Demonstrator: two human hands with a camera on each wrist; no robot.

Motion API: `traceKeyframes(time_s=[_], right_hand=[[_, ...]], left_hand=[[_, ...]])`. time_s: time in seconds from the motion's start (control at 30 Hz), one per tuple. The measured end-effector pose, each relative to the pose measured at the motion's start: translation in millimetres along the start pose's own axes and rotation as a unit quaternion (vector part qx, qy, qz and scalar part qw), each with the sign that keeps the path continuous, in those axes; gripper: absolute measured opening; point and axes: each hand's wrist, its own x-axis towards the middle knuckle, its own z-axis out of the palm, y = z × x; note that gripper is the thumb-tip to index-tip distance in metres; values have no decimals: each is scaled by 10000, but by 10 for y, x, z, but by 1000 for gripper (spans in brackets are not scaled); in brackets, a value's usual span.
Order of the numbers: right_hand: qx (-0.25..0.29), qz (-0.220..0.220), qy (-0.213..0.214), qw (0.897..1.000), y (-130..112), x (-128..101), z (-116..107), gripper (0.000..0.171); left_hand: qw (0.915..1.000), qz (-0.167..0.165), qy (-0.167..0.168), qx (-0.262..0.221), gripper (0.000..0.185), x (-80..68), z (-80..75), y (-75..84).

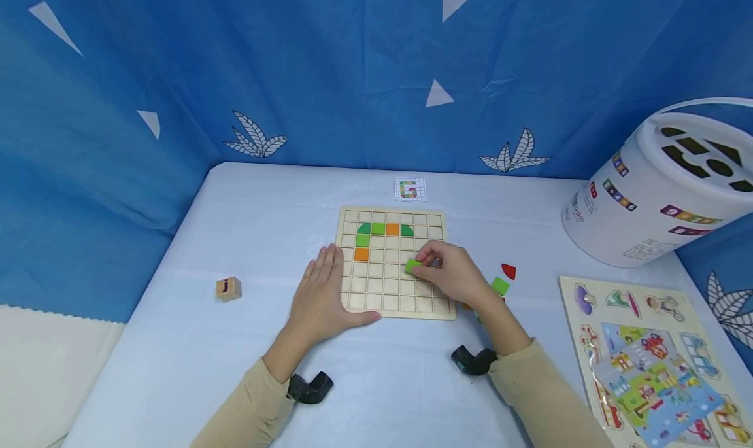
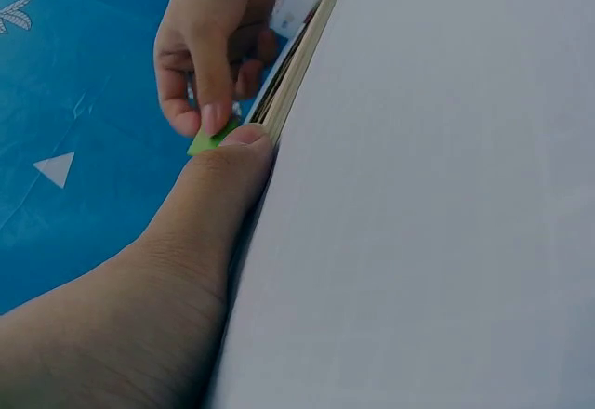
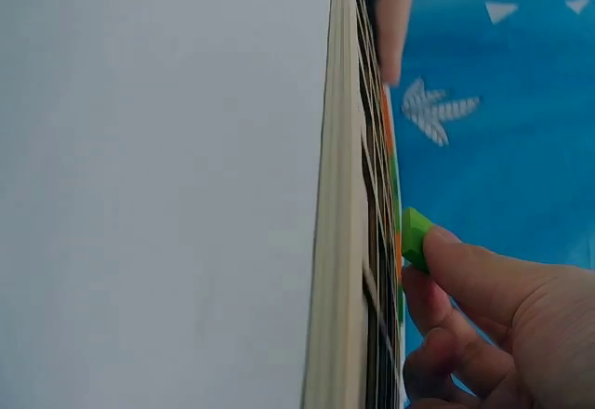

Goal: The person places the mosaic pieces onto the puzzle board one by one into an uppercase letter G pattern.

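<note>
Bright even light, wrist views perhaps soft

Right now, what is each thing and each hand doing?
left hand: flat, pressing the board's edge
right hand: pinching a green tile
green tile: held over the board
grid board: partly filled, six tiles in
pattern card: lying flat behind the board
white bucket: tipped, lid on

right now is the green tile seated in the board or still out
Out: the right hand pinches the green tile tilted above the grid board, not flat in a cell.
</note>
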Motion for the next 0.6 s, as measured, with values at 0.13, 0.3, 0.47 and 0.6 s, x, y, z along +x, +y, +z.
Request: traceKeyframes(time_s=[0.13,0.3,0.47,0.6], right_hand=[[132,-189,-149,9996,-158,118,215,16],[180,-325,-210,9991,-310,220,398,14],[94,-404,-269,9988,-419,270,503,13],[-96,-522,-334,9980,-480,295,563,13]], left_hand=[[10000,-23,1,29,143,-4,3,-6],[10000,19,18,26,143,-8,4,-2],[10000,46,33,17,143,-16,-8,5],[10000,57,34,50,142,-18,-16,-2]])
